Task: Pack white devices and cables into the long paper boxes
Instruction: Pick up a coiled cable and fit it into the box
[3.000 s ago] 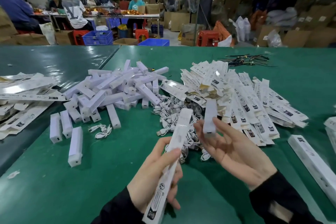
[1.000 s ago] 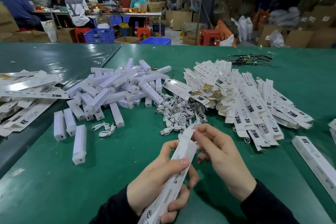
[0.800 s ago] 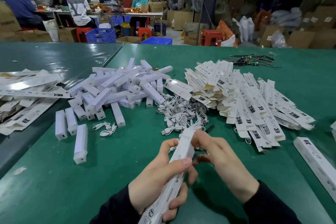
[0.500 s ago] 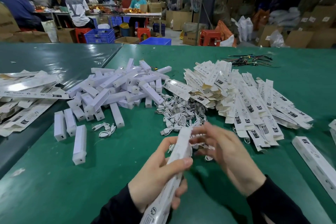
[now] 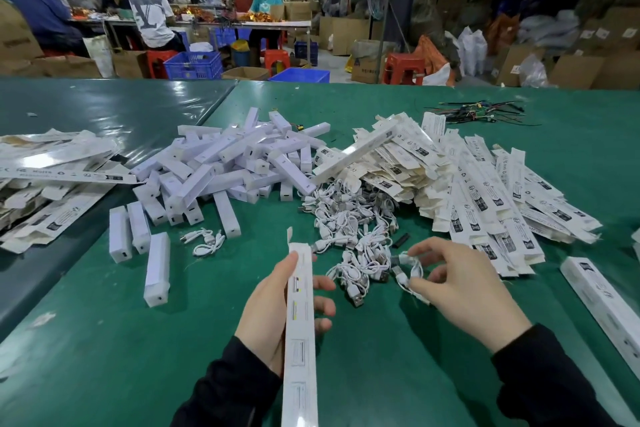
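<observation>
Picking a cable for the box in my hand

My left hand (image 5: 277,305) grips the long paper box (image 5: 300,333) upright, flap end open on top; my right hand (image 5: 460,291) now pinches one coiled cable (image 5: 408,269) at the near edge of the cable pile (image 5: 349,218). Half a second ago it was still at the box mouth. I should keep the coil tight, then slide it straight in. Behind lie the white devices (image 5: 225,163).

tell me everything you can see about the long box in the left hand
The long box is a slim white paper carton with faint printed panels and small yellow marks along its upper face. It points away from the person, slightly raised above the green table, its far end open with a small flap standing up. The left hand holds it around the middle, thumb on the top edge, fingers curled beneath. Nothing else touches it.
</observation>
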`<state>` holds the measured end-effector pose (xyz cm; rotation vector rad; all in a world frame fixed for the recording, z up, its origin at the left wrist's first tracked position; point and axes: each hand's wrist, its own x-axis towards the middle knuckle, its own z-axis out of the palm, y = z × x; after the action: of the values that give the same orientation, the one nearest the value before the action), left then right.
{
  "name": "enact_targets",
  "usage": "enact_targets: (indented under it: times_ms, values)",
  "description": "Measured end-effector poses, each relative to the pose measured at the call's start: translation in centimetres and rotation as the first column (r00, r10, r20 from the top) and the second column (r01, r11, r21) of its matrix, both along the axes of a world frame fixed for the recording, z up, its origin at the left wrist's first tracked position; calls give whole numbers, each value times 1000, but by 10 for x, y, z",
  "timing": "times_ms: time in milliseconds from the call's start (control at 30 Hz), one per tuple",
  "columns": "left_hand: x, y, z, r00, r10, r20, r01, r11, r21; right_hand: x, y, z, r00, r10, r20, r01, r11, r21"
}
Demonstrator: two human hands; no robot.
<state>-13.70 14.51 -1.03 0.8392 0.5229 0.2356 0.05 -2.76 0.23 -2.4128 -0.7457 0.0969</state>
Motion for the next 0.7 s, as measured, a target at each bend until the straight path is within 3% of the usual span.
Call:
enact_targets:
  times_ms: [100, 167, 233, 300, 400, 533, 600, 700]
  values:
    - [2, -3, 2, 999, -38, -5, 38, 999, 13, -4, 6, 1, 998, -62, 28, 55, 978, 200]
    - [3, -5, 3, 999, -41, -14, 41, 997, 64, -12, 11, 4, 997, -60, -46, 74, 903, 423]
    - [3, -7, 4, 999, -32, -7, 32, 993, 112, -22, 17, 8, 976, 61, -207, 76, 800, 595]
    - [2, -9, 5, 1000, -19, 22, 16, 990, 140, -34, 23, 10, 872, 278, -403, 87, 722, 686]
    - [1, -7, 5, 997, 7, 75, -19, 985, 173, -47, 32, 10, 650, 476, -592, 170, 669, 724]
    - [1, -5, 3, 991, 81, 109, -102, 973, 205, -48, 35, 11, 413, 546, -729, 324, 660, 678]
    - [1, -6, 3, 989, 85, 120, -110, 970, 217, -48, 35, 10, 333, 543, -771, 369, 677, 636]
    - [0, -9, 5, 989, 70, 131, -100, 966, 239, -51, 38, 8, 291, 533, -795, 393, 691, 607]
